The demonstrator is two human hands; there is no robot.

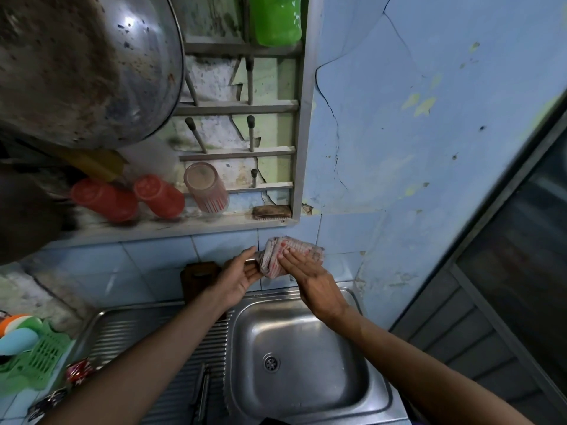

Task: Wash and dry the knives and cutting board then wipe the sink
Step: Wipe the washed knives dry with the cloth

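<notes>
Drying step: above the sink's (pixel 346 297) back edge, the left hand (pixel 237 279) grasps a knife (pixel 251 261) while the right hand (pixel 310 279), fingers (pixel 287 256) released and flat, presses a cloth (pixel 288 256) around its blade. Next likely calls for drawing the cloth along the blade.

Two hands, left (pixel 237 279) and right (pixel 310 279), are showing, along with one cloth (pixel 302 246). Two red cups (pixel 104 199) and one clear cup (pixel 206 188) are sitting on the shelf. One sink (pixel 306 357) and one green bottle (pixel 275 18) are showing.
</notes>
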